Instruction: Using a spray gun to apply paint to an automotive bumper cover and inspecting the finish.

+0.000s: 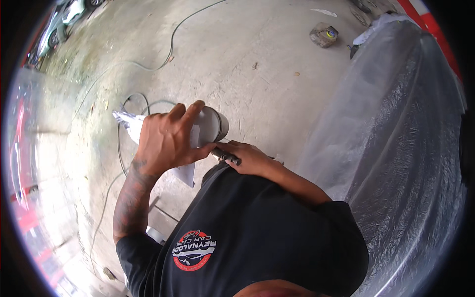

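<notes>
My left hand (168, 136) is closed around a pale grey cup (212, 123) with a rounded end, its fingers over the top and the thumb along the near side. White paper or cloth (131, 123) is bunched under that hand, and a loose flap (184, 173) hangs below it. Close by, my right hand (247, 157) grips a dark metal tool with knobs, which looks like a spray gun (228, 156). It meets the cup near my left thumb. Most of the gun's body is hidden by my hands and black shirt.
A thin hose (170, 47) winds over the concrete floor (267, 64) and loops behind my left hand. Clear plastic sheeting (391, 119) drapes a large form on the right. A small clear bag (324, 35) lies ahead; parked cars (62, 29) stand at far left.
</notes>
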A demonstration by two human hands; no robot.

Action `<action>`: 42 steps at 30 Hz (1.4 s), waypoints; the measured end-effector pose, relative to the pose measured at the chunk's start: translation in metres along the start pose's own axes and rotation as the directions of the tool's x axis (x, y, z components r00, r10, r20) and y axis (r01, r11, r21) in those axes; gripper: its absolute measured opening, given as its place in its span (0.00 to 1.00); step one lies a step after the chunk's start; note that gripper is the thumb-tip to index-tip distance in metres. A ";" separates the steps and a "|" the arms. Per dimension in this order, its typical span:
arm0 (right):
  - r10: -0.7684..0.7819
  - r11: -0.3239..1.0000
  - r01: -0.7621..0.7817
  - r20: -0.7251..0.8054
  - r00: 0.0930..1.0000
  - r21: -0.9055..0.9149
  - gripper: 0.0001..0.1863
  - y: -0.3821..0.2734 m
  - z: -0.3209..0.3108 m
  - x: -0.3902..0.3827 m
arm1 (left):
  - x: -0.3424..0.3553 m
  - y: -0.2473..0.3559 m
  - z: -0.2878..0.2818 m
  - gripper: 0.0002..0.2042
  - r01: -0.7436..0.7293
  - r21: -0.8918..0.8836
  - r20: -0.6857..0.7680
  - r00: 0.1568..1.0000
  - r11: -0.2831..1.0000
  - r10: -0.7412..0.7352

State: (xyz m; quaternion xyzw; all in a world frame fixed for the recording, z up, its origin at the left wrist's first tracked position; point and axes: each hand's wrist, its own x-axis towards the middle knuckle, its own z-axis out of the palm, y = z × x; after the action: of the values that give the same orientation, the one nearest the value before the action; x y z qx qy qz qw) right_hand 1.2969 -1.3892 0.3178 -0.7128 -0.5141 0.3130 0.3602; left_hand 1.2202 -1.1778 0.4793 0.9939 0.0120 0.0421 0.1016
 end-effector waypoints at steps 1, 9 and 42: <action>0.073 0.997 -0.072 0.021 0.997 -0.009 0.34 -0.007 -0.012 0.008 | 0.011 -0.007 -0.002 0.36 -0.026 0.014 -0.003 1.000 1.000 0.026; 0.213 0.977 -0.213 -0.023 0.977 0.006 0.39 0.026 -0.087 0.064 | 0.145 -0.048 -0.021 0.37 -0.275 0.060 0.159 0.952 0.959 0.263; 0.706 0.688 0.026 -0.678 0.207 0.725 0.33 0.350 -0.688 0.253 | 0.700 -0.377 0.370 0.17 0.715 -0.115 0.294 0.687 0.689 -0.664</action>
State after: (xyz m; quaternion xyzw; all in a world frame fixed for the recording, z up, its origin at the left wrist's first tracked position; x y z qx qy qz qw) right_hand 2.1060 -1.3531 0.3809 -0.6987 0.1131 0.0550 0.7042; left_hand 1.9434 -0.8602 0.0988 0.8952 0.3705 -0.1135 0.2200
